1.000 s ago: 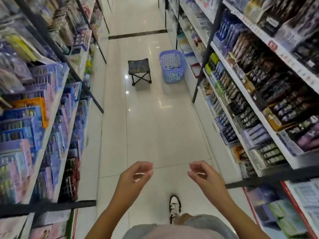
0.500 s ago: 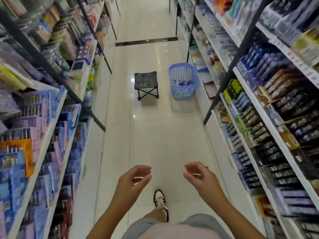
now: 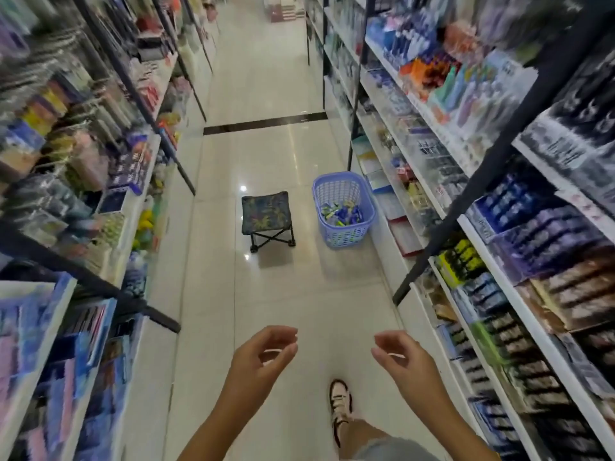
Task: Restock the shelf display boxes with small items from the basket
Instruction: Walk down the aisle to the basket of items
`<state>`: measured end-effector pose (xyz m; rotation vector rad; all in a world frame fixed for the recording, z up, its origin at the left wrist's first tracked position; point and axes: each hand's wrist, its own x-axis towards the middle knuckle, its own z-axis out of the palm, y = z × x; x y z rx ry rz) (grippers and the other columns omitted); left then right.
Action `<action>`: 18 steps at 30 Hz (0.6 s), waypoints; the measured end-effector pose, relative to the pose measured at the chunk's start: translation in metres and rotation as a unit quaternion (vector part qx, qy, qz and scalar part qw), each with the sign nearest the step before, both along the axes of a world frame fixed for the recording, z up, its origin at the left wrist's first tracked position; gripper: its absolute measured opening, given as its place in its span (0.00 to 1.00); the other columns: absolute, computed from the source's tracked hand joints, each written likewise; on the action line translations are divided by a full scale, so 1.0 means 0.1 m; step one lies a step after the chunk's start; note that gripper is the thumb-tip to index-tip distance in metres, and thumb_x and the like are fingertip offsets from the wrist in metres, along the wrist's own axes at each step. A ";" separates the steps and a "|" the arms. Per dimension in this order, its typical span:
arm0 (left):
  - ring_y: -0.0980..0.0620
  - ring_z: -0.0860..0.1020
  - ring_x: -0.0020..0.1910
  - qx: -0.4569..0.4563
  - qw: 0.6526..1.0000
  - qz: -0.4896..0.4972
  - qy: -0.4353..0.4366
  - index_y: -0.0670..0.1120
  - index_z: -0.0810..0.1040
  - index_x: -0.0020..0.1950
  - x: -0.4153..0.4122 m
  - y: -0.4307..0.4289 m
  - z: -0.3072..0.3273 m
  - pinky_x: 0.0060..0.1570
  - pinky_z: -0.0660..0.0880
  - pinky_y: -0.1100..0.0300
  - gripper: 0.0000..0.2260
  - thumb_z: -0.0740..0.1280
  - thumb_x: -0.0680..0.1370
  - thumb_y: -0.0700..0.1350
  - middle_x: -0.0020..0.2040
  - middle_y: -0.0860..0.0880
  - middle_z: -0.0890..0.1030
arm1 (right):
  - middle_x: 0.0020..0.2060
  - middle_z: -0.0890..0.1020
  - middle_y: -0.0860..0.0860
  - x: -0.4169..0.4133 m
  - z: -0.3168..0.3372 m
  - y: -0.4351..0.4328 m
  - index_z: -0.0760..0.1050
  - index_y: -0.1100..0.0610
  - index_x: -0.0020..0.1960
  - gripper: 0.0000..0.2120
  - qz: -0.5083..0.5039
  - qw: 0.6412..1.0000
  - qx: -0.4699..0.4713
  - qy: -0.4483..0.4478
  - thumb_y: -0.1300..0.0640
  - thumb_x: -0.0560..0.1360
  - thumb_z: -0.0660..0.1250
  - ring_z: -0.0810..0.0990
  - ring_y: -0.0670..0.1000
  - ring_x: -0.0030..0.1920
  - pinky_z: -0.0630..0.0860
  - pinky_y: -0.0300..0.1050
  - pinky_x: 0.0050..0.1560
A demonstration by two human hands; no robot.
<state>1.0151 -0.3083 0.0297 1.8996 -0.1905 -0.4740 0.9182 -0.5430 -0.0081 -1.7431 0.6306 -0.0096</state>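
Both hands empty. Left hand (image 3: 263, 364) at 7 o'clock and right hand (image 3: 402, 364) at 5 o'clock, held out low in front, fingers loosely curled, thumbs apart from fingers, nothing in either.

Basket (image 3: 346, 236): lilac plastic lattice, on the floor at roughly 1 o'clock, well apart from the hands and just beside the base of the right shelf unit (image 3: 519, 304). Folding stool (image 3: 268, 212) sits at the basket's 9 o'clock, near but not touching. 1 shoe (image 3: 340, 404) visible at 6 o'clock.

Small packets (image 3: 342, 214) lie in the basket bottom: blue, green-yellow, white. Too blurred to identify. Fill looks low, under half the wall height.

Display boxes (image 3: 562, 294) run along the right shelves at 3 to 4 o'clock. Can't tell which ones are short of stock.

Handling, my read:
- Basket: light at this load, walls probably flex a bit. Grip the rim on 2 opposite sides, or hook fingers through the lattice. No handle visible.
- Packets: light, likely glossy wrap, so slippery. Pinch by an edge 1 at a time or scoop a small handful. Don't overfill the hand, they'll slide out.
- Nothing looks fragile.

Step in hand: approach to the basket, restocking not yet begun.
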 end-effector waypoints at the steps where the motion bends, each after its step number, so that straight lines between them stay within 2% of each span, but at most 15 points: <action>1: 0.58 0.82 0.47 0.002 1.000 0.008 0.003 0.51 0.82 0.49 0.15 -0.04 -0.02 0.48 0.78 0.65 0.07 0.71 0.75 0.41 0.47 0.55 0.84 | 0.47 0.82 0.45 0.23 0.02 -0.06 0.78 0.48 0.49 0.06 0.010 1.000 -0.001 -0.005 0.55 0.73 0.71 0.80 0.38 0.48 0.77 0.33 0.48; 6: 0.58 0.82 0.49 0.012 0.999 0.049 0.017 0.51 0.82 0.50 0.81 -0.18 -0.04 0.47 0.77 0.68 0.07 0.71 0.74 0.41 0.47 0.56 0.84 | 0.47 0.81 0.43 1.39 0.24 -0.26 0.77 0.46 0.49 0.06 0.073 0.997 -0.017 -0.032 0.54 0.73 0.70 0.80 0.39 0.47 0.76 0.33 0.49; 11: 0.59 0.82 0.47 0.011 0.997 0.075 0.026 0.50 0.82 0.49 1.60 -0.32 -0.12 0.46 0.77 0.69 0.07 0.71 0.74 0.39 0.47 0.55 0.85 | 0.45 0.82 0.42 2.35 0.25 -0.39 0.77 0.45 0.48 0.06 0.097 0.994 -0.021 -0.044 0.54 0.72 0.71 0.80 0.37 0.46 0.74 0.28 0.47; 14: 0.59 0.82 0.47 0.006 0.997 0.069 0.032 0.49 0.82 0.48 2.20 -0.44 -0.20 0.45 0.77 0.70 0.07 0.71 0.74 0.38 0.46 0.55 0.85 | 0.45 0.82 0.43 2.88 0.12 -0.47 0.77 0.45 0.47 0.07 0.082 0.996 -0.022 -0.030 0.55 0.72 0.71 0.80 0.37 0.45 0.74 0.27 0.45; 18: 0.59 0.82 0.47 0.011 1.000 0.014 0.025 0.51 0.82 0.49 3.16 -0.63 -0.22 0.46 0.77 0.69 0.08 0.71 0.75 0.40 0.47 0.57 0.84 | 0.44 0.83 0.44 3.45 -0.01 -0.58 0.78 0.47 0.47 0.06 0.039 0.999 -0.023 -0.005 0.56 0.72 0.71 0.80 0.39 0.45 0.75 0.31 0.46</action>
